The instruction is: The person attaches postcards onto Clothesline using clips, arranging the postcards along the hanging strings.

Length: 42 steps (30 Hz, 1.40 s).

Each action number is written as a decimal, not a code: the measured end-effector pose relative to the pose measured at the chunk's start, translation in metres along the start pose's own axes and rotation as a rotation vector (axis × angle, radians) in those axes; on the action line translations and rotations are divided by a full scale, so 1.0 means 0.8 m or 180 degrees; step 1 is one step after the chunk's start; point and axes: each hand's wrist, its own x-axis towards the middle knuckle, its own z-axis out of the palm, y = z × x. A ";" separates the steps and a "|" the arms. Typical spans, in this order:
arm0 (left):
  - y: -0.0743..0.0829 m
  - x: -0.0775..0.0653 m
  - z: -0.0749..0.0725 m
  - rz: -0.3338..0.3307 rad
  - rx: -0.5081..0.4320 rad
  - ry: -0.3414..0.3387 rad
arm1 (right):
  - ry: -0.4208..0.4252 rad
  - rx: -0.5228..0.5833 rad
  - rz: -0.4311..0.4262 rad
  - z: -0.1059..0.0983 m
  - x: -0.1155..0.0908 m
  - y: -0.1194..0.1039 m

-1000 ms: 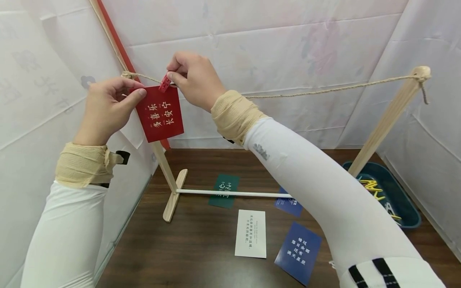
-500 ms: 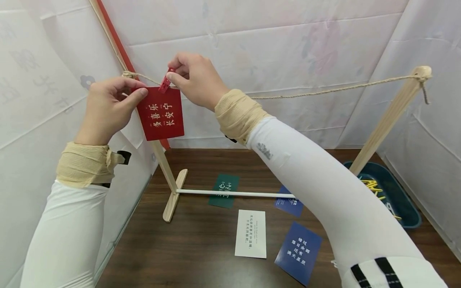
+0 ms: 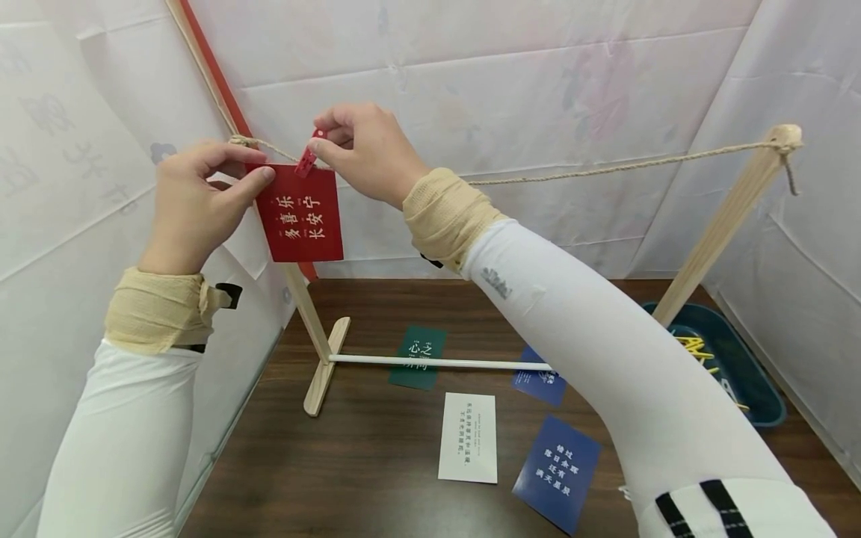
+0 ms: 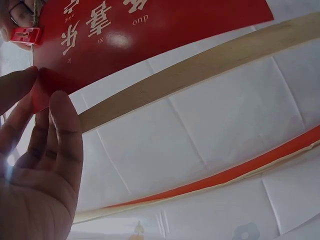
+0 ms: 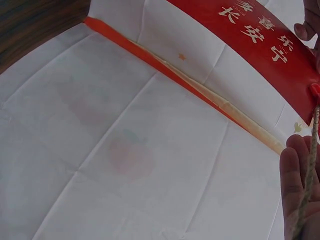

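The left hand (image 3: pixel 191 202) pinches a rectangular red card (image 3: pixel 301 217) by one corner; the right hand (image 3: pixel 368 153) pinches a small red clothespin (image 3: pixel 306 161) at the card's top edge.

Clip (image 3: pixel 306 164) against card (image 3: pixel 300 214), other cards (image 3: pixel 467 437) below, tray (image 3: pixel 733 355) right

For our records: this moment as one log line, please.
left hand: pinches red card; right hand: pinches red clip; clip: at card's top edge; white card: on table

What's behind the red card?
The wooden post and red strip run behind the red card, peeking out below. In the head view, the card covers their parts right behind it.
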 end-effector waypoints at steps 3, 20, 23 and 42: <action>-0.001 0.000 -0.001 -0.0052 -0.0006 0.0118 | 0.0007 -0.0024 0.0007 0.000 0.001 0.001; -0.003 0.001 -0.001 -0.0080 -0.0159 0.0298 | 0.0008 -0.0120 0.0100 -0.005 0.000 0.006; -0.003 0.001 -0.001 -0.0086 -0.0161 0.0267 | -0.0008 -0.0163 0.0096 -0.010 -0.001 0.007; 0.000 -0.007 0.012 -0.0086 -0.0180 0.0080 | 0.0274 0.0044 -0.0610 -0.035 -0.036 0.023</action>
